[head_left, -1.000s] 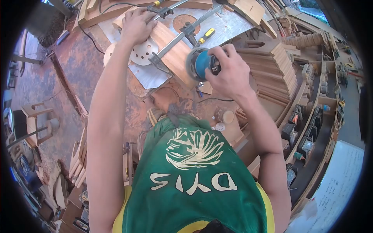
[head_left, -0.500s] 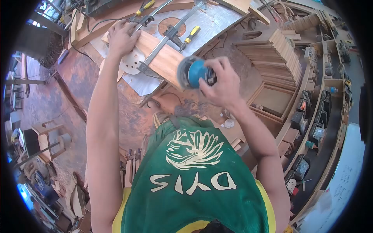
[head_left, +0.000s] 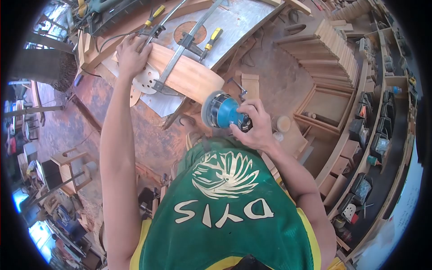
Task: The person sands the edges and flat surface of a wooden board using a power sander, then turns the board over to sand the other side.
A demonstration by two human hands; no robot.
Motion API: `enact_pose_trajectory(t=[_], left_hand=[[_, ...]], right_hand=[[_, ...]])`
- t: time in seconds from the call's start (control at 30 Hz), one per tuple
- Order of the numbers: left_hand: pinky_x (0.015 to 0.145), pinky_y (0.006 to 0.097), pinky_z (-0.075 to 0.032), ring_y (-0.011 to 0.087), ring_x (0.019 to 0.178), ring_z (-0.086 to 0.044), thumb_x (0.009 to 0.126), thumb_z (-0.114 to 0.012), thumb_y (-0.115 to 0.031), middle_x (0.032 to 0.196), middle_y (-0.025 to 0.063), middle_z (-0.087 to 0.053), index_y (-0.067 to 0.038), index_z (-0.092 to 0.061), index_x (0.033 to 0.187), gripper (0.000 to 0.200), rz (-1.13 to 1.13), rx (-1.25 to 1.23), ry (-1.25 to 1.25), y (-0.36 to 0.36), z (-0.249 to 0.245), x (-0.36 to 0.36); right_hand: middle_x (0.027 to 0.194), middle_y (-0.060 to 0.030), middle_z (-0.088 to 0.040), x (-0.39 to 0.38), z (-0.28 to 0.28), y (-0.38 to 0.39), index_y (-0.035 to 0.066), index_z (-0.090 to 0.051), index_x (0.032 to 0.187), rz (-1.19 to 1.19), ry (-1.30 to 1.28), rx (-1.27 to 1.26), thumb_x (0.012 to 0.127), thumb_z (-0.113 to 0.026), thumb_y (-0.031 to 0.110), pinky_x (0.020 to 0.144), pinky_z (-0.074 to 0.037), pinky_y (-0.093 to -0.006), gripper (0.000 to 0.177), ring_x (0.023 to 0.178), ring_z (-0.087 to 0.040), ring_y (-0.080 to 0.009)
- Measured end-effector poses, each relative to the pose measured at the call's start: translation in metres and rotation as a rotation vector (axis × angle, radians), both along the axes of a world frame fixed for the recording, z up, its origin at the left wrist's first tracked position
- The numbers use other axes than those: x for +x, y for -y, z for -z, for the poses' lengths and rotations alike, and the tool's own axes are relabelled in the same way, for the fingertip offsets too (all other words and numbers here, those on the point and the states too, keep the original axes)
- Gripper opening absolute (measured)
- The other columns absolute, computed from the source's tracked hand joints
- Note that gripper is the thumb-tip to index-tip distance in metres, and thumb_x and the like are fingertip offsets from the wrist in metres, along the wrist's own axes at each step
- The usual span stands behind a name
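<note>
A pale wooden board (head_left: 191,72) lies across a metal-topped bench, held by a bar clamp (head_left: 173,67) with a yellow-and-black handle (head_left: 213,39). My left hand (head_left: 132,56) grips the board's far-left end, beside a second clamp (head_left: 156,30). In my right hand (head_left: 255,123) is a blue random orbital sander (head_left: 224,110), turned on its side. Its round pad is at the board's near-right end; whether they touch is hard to tell. White perforated sanding discs (head_left: 145,80) lie partly under the board near my left wrist.
The metal bench top (head_left: 238,22) has a round wooden inset (head_left: 190,33). Stacked wooden panels (head_left: 315,54) and an open wooden box (head_left: 321,105) stand to the right. Beyond them, a long shelf (head_left: 378,180) holds several power tools. A small wooden stool (head_left: 69,171) sits at left.
The sander in my right hand has moved down, and its pad has turned toward the board's end. The board's rounded end now shows. The view has shifted slightly; my left hand stays on the board.
</note>
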State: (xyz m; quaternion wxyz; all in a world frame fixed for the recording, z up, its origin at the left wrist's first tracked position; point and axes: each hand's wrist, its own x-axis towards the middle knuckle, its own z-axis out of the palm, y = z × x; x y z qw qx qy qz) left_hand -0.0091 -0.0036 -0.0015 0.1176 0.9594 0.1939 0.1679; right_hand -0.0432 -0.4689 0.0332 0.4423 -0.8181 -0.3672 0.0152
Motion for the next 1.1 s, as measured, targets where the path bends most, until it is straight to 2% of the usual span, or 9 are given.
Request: enact_pose_trajectory(t=[0.13, 0.2, 0.4, 0.5, 0.7, 0.8, 0.9, 1.0, 1.1], left_hand=[[0.124, 0.0536, -0.031, 0.0441, 0.148, -0.038, 0.098, -0.07, -0.05, 0.16, 0.0122, -0.052, -0.031, -0.077, 0.134, 0.041, -0.009, 0.012, -0.019, 0.001, -0.001, -0.003], [0.124, 0.0533, -0.031, 0.0445, 0.146, -0.041, 0.099, -0.069, -0.053, 0.16, 0.0126, -0.053, -0.028, -0.077, 0.136, 0.045, 0.008, 0.037, -0.035, -0.002, -0.001, -0.001], [0.124, 0.0526, -0.031, 0.0442, 0.146, -0.043, 0.1, -0.068, -0.053, 0.161, 0.0127, -0.053, -0.025, -0.076, 0.138, 0.048, -0.001, 0.029, -0.024, 0.005, -0.009, -0.004], [0.123, 0.0529, -0.032, 0.0439, 0.145, -0.043, 0.1, -0.068, -0.052, 0.161, 0.0118, -0.052, -0.026, -0.076, 0.138, 0.047, 0.008, 0.042, -0.018, 0.0, -0.001, -0.004], [0.122, 0.0529, -0.033, 0.0434, 0.144, -0.043, 0.099, -0.069, -0.051, 0.16, 0.0112, -0.053, -0.027, -0.077, 0.136, 0.045, 0.018, 0.053, -0.002, 0.002, -0.006, -0.005], [0.122, 0.053, -0.033, 0.044, 0.143, -0.043, 0.099, -0.069, -0.05, 0.159, 0.0119, -0.053, -0.027, -0.077, 0.136, 0.044, 0.014, 0.049, 0.016, 0.006, -0.004, -0.005], [0.122, 0.0534, -0.033, 0.0441, 0.143, -0.043, 0.099, -0.07, -0.048, 0.158, 0.0117, -0.054, -0.027, -0.077, 0.135, 0.043, 0.028, 0.046, 0.021, 0.004, -0.003, -0.005], [0.123, 0.0533, -0.033, 0.0431, 0.144, -0.043, 0.099, -0.07, -0.048, 0.158, 0.012, -0.055, -0.026, -0.077, 0.136, 0.044, 0.012, 0.013, 0.013, 0.009, -0.007, -0.006], [0.124, 0.0541, -0.03, 0.0425, 0.146, -0.041, 0.098, -0.07, -0.047, 0.158, 0.0127, -0.055, -0.026, -0.077, 0.135, 0.042, 0.008, 0.012, 0.025, 0.009, -0.007, -0.007]], right_hand=[[0.113, -0.0147, -0.062, 0.009, -0.028, -0.013, 0.01, -0.067, 0.114, -0.054, 0.02, -0.078, 0.075, -0.087, 0.017, 0.079, -0.058, -0.0433, 0.045, 0.093, -0.07, -0.0345], [0.113, -0.0143, -0.062, 0.015, -0.042, -0.022, 0.011, -0.068, 0.114, -0.078, 0.05, -0.136, 0.075, -0.086, 0.018, 0.078, -0.058, -0.0437, 0.044, 0.092, -0.07, -0.0352], [0.108, -0.0121, -0.061, 0.024, -0.042, -0.013, 0.015, -0.067, 0.116, -0.091, 0.004, -0.233, 0.076, -0.084, 0.024, 0.075, -0.057, -0.047, 0.045, 0.092, -0.068, -0.034], [0.113, -0.011, -0.062, 0.023, -0.055, -0.031, 0.015, -0.068, 0.113, -0.123, 0.054, -0.216, 0.076, -0.083, 0.021, 0.077, -0.058, -0.0445, 0.041, 0.092, -0.07, -0.0337], [0.111, -0.0105, -0.061, 0.041, -0.078, -0.053, 0.017, -0.067, 0.114, -0.162, 0.131, -0.347, 0.076, -0.083, 0.021, 0.075, -0.057, -0.0485, 0.042, 0.093, -0.069, -0.0337], [0.113, -0.0154, -0.058, 0.037, -0.08, -0.043, 0.015, -0.065, 0.118, -0.211, 0.0, -0.412, 0.08, -0.079, 0.023, 0.082, -0.055, -0.051, 0.042, 0.099, -0.065, -0.0391], [0.113, -0.0156, -0.058, 0.032, -0.089, -0.061, 0.016, -0.066, 0.119, -0.246, 0.06, -0.415, 0.08, -0.08, 0.022, 0.082, -0.054, -0.0513, 0.043, 0.099, -0.065, -0.0389], [0.113, -0.0106, -0.061, 0.043, -0.085, -0.073, 0.018, -0.067, 0.114, -0.196, 0.189, -0.361, 0.076, -0.084, 0.022, 0.075, -0.057, -0.0477, 0.042, 0.093, -0.069, -0.0342], [0.113, -0.0155, -0.058, 0.043, -0.089, -0.058, 0.016, -0.066, 0.118, -0.237, 0.1, -0.471, 0.077, -0.081, 0.02, 0.077, -0.055, -0.0494, 0.043, 0.096, -0.066, -0.0372]])
